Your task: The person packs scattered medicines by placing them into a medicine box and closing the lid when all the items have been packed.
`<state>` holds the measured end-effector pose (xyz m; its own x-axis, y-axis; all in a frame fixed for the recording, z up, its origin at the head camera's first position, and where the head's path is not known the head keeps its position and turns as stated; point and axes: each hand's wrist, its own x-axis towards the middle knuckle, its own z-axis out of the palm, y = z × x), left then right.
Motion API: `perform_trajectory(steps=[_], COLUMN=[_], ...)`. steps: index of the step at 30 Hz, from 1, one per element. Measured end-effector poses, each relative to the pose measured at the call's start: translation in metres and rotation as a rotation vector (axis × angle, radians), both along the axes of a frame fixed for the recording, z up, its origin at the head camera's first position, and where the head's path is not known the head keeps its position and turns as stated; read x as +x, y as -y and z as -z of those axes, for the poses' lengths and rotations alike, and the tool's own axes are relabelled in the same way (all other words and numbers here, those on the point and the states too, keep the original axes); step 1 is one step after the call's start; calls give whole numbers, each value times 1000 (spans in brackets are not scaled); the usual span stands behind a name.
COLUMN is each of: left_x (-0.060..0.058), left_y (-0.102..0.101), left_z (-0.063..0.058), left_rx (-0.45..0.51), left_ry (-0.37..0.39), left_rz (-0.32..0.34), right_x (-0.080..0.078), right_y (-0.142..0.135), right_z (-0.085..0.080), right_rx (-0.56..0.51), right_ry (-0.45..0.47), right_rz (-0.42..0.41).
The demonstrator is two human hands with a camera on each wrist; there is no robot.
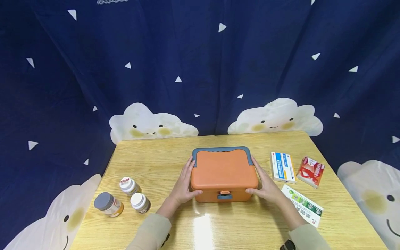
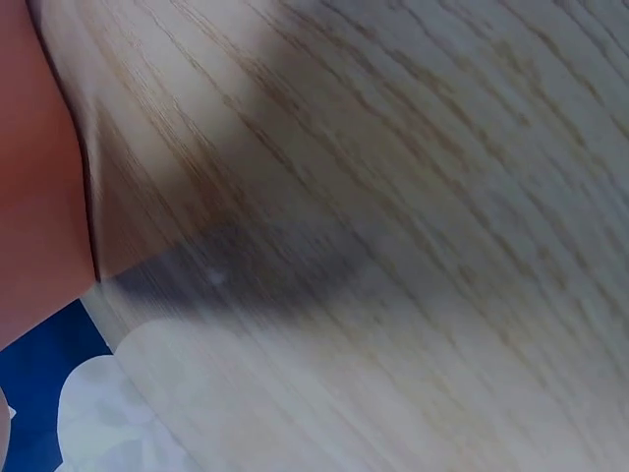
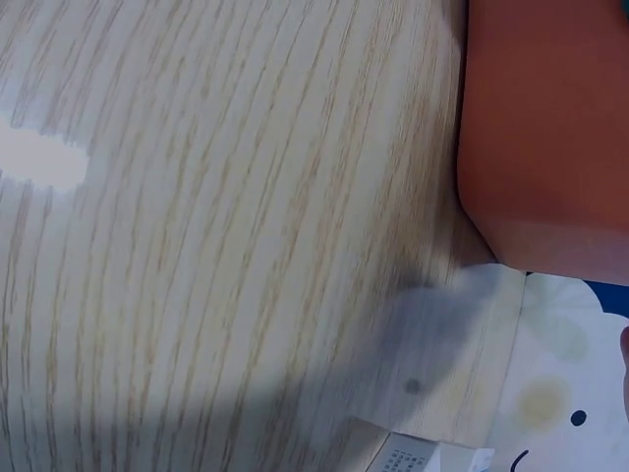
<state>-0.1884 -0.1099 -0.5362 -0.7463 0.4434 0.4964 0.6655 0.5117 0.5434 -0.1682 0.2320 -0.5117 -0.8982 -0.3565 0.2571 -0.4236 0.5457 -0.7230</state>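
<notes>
An orange storage box [image 1: 223,170] with a blue-grey handle [image 1: 222,149] folded round its lid's back edge stands at the table's middle. Its lid is closed, and a front latch [image 1: 224,195] faces me. My left hand [image 1: 182,185] holds its left side, thumb at the front corner and fingers along the side. Mirroring it, my right hand [image 1: 266,186] grips the right side, thumb on the front. The left wrist view shows the box's orange wall [image 2: 34,187] at its left edge. In the right wrist view, the orange wall [image 3: 550,128] fills the upper right.
On the left of the wooden table [image 1: 156,156] stand a grey-capped jar [image 1: 109,205] and two white-capped bottles [image 1: 130,186]. To the right lie a blue-and-white medicine box [image 1: 282,167], a red box [image 1: 311,172] and a green-and-white box [image 1: 303,205]. A dark blue curtain [image 1: 200,69] hangs behind.
</notes>
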Motion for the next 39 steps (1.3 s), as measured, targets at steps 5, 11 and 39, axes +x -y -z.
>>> perform_trajectory(steps=[5, 11, 39], left_x=[0, 0, -12], left_y=[-1, -4, -17], left_z=[0, -2, -49], left_rx=[-3, 24, 164], left_ry=[-33, -55, -159], left_rz=[-12, -20, -212], right_x=[1, 3, -8], right_y=[1, 2, 6], right_z=[-1, -6, -66], right_rx=[6, 11, 41], right_ry=[-7, -32, 103], right_rz=[23, 43, 86])
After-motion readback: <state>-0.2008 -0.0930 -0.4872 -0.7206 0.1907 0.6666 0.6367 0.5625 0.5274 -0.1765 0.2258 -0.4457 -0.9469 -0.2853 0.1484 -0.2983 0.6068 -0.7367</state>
